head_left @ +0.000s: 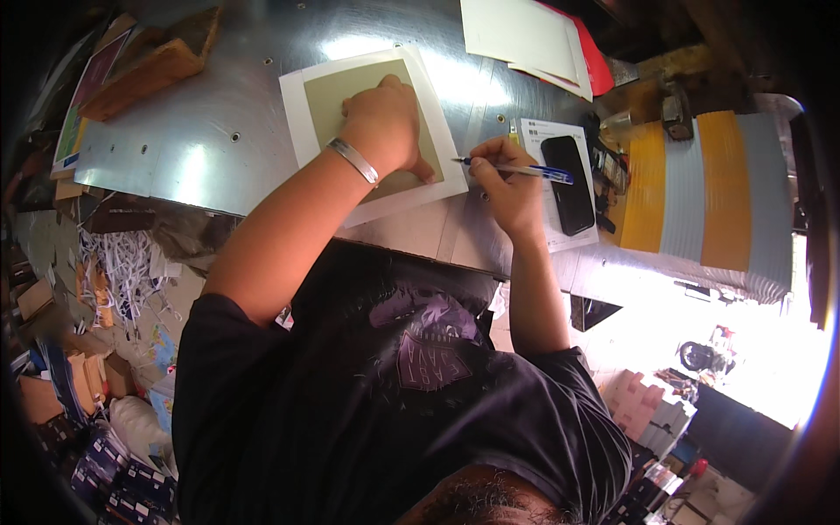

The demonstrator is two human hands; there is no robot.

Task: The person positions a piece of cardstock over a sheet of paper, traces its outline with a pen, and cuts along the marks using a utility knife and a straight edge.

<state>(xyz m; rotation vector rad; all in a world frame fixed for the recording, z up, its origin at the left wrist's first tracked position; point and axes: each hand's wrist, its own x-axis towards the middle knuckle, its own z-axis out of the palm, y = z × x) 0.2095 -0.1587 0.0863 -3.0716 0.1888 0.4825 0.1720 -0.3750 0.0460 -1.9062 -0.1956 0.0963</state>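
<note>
Olive-grey rectangular board (325, 96) lies atop white rectangular paper (297, 109). Left hand (382, 127) presses on the board, fingers partly spread; right hand (510, 188), right of the board, pinches a blue-and-white plastic pen (549, 173). Risk: light left-hand pressure could let the board slide, skewing any mark.

An olive-tan panel (324, 101) framed by white paper (411, 199) stood out at 12 o'clock against a silver-grey tabletop (197, 162). A silver bracelet (353, 162) shone at 11 o'clock; toward 2 o'clock, a pale pen (527, 170) was tipped in blue and a phone (571, 192) was black. Banded sheets (726, 192) between 2 and 3 o'clock alternated yellow-orange and grey-blue, a red sheet (598, 61) blazed at 1, and a black T-shirt (341, 411) bore purple print at 6.
</note>
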